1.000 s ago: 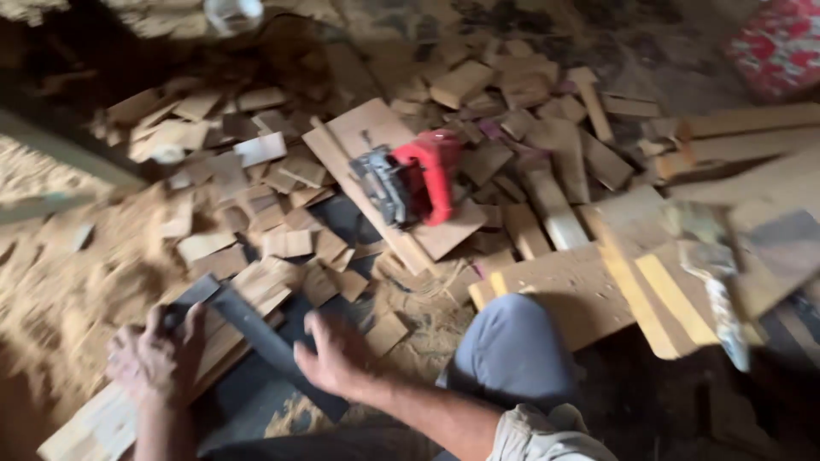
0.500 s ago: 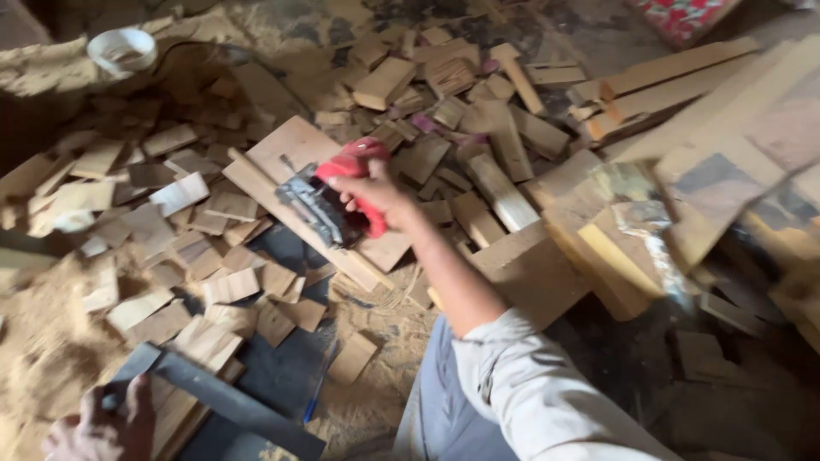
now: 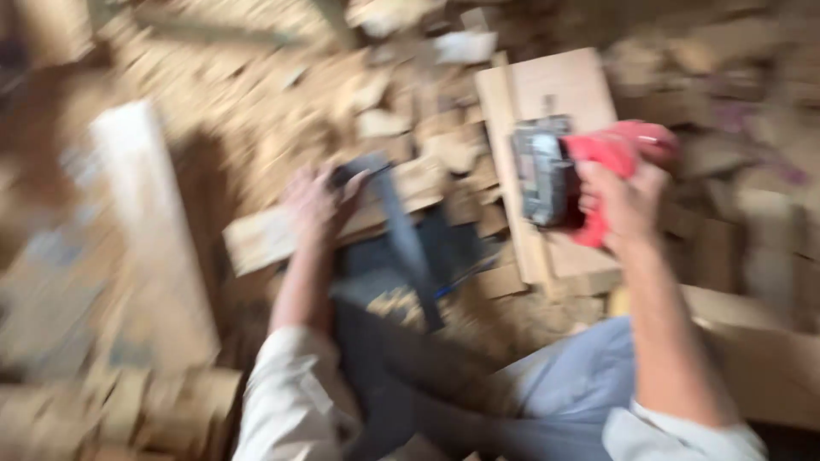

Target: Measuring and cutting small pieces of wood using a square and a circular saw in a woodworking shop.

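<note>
The view is blurred by motion. My right hand (image 3: 628,201) grips the handle of a red power tool (image 3: 581,175) with a grey metal base, held just above a flat wooden board (image 3: 555,85). My left hand (image 3: 318,203) presses the corner of a dark metal square (image 3: 406,243) against a narrow wooden plank (image 3: 265,239) on the floor. The square's long blade runs toward my knees (image 3: 564,384). Pale sleeves cover both upper arms.
Wood offcuts and sawdust (image 3: 282,102) cover the floor all around. A long pale plank (image 3: 158,222) lies at the left. More blocks (image 3: 743,222) pile up at the right, with a flat board (image 3: 769,358) beside my right leg.
The camera has swung left and down. My right hand, which reached out and took the red tool, has brought it closer. My left hand stays on the metal square.
</note>
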